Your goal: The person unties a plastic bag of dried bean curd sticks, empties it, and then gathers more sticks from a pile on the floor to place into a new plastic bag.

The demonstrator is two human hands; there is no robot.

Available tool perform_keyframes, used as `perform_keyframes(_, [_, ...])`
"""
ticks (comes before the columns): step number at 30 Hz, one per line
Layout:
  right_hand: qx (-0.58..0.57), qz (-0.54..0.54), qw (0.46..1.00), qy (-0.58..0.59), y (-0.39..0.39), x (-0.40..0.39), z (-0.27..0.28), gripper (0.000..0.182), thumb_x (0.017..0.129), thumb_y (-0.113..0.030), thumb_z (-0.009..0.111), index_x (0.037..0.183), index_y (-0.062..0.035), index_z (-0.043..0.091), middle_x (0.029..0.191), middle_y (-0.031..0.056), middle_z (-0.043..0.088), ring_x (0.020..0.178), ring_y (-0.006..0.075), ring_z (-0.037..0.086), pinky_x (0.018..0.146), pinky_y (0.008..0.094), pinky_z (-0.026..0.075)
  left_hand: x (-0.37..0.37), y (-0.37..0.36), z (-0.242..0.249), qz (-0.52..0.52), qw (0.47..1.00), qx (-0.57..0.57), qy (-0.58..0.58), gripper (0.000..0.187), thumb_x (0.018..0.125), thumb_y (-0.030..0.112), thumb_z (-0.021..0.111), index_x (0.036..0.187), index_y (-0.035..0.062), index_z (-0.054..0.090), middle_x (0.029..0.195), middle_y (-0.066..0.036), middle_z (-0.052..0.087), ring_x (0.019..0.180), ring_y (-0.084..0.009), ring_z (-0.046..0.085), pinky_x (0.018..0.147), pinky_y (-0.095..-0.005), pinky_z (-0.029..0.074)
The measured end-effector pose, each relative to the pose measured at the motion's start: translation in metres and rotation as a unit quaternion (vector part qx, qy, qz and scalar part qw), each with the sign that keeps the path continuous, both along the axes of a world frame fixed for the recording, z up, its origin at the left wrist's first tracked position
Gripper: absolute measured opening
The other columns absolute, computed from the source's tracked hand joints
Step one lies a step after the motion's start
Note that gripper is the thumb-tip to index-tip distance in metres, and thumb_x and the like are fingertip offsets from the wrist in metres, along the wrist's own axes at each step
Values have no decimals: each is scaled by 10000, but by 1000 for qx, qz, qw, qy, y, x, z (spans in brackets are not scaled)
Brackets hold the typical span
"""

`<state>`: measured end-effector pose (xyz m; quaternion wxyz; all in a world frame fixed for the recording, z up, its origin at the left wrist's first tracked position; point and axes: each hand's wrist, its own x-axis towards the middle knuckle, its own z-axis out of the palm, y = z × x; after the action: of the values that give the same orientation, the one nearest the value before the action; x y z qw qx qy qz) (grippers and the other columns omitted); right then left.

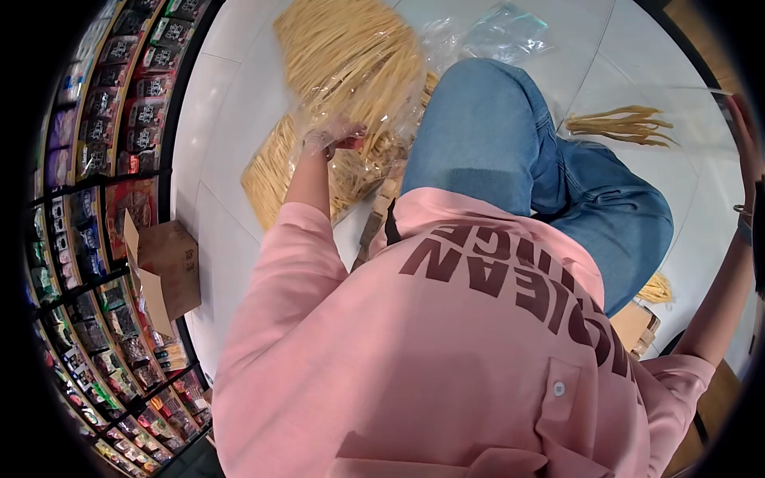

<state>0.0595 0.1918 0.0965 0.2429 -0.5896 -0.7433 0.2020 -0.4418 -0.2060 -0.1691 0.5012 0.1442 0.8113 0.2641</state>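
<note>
My left hand (341, 131) is at a large clear bag of long, pale yellow dried sticks (351, 60); glare and plastic blur its fingers, and a small red patch shows beside them. Below it, more of the same sticks (271, 171) lie in clear plastic. At the far right edge, my right hand (744, 131) is closed on the edge of a thin clear bag (693, 95). Several yellow strips (621, 126) lie at the other end of that bag, right of my raised knee.
Crumpled clear plastic (498, 36) lies on the pale tiled floor (219, 103) beyond my knee. Shelves of packaged goods (100, 123) line the left, with an open cardboard box (174, 267) beside them. A small yellow bundle (657, 288) and cardboard (633, 325) are at the lower right.
</note>
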Motion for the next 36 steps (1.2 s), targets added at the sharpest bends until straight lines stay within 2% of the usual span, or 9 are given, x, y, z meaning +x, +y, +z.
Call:
perform_keyframes(2, [262, 222, 939, -25, -81, -16, 12, 152, 738, -98, 685, 713, 37, 619, 664, 99, 626, 549, 154, 566, 503, 267, 459, 4, 0, 5, 4, 1000, 7, -9, 255, 775, 230, 629, 906, 19, 575, 809, -82, 618, 581, -128, 606, 516, -210, 512])
perform_keyframes(8, [264, 236, 933, -65, -83, -16, 11, 169, 737, -123, 691, 706, 27, 621, 650, 99, 624, 553, 157, 568, 507, 268, 456, -1, 5, -2, -18, 997, -59, -35, 369, 771, 407, 591, 1014, 129, 592, 1004, -19, 609, 771, -150, 604, 672, -285, 458])
perform_keyframes(14, [246, 230, 940, -49, -82, -14, 7, 154, 733, -111, 694, 698, 20, 621, 652, 94, 627, 556, 149, 570, 505, 261, 454, -2, 6, -10, -65, 997, -41, -14, 332, 748, 382, 627, 999, 167, 599, 974, -2, 611, 863, -123, 570, 676, -295, 445])
perform_keyframes(17, [245, 233, 939, -62, -85, -16, 9, 142, 732, -100, 692, 705, 20, 623, 659, 96, 630, 562, 145, 572, 510, 256, 458, -13, 7, -43, -107, 993, -52, 19, 321, 729, 313, 668, 1009, 170, 607, 958, 7, 610, 840, -120, 563, 678, -291, 448])
perform_keyframes(20, [236, 236, 942, -36, -84, -18, 7, 129, 733, -90, 687, 710, 20, 624, 665, 96, 632, 567, 143, 575, 515, 252, 463, -3, 15, -48, -121, 989, -9, 79, 304, 623, 111, 729, 915, 97, 646, 744, -11, 616, 645, -121, 549, 579, -269, 439])
perform_keyframes(26, [231, 236, 943, -48, -84, -19, 6, 114, 735, -79, 680, 713, 19, 625, 669, 92, 633, 571, 142, 576, 518, 250, 465, -8, 21, -68, -165, 982, 56, 68, 357, 599, 72, 722, 944, 86, 627, 774, -18, 617, 679, -116, 572, 605, -282, 459])
perform_keyframes(29, [232, 239, 941, -57, -83, -18, 6, 118, 736, -82, 679, 714, 20, 624, 664, 91, 630, 565, 139, 570, 514, 251, 462, -16, 19, -80, -172, 977, 75, 98, 386, 709, 176, 665, 1069, 121, 541, 729, -21, 603, 586, -100, 529, 490, -252, 419])
perform_keyframes(32, [233, 241, 940, -67, -83, -18, 6, 116, 738, -82, 677, 714, 18, 624, 658, 88, 627, 558, 136, 564, 505, 250, 455, -24, 19, -89, -165, 958, 73, 223, 512, 697, 149, 665, 1152, 126, 431, 671, -61, 577, 495, -116, 503, 431, -241, 391])
perform_keyframes(36, [236, 254, 936, -67, -82, -19, 5, 108, 738, -87, 677, 712, 6, 629, 651, 73, 624, 547, 130, 554, 496, 244, 445, -14, 25, -61, -133, 979, 14, 153, 596, 681, 155, 674, 1191, 113, 368, 644, -84, 566, 482, -145, 513, 425, -279, 402])
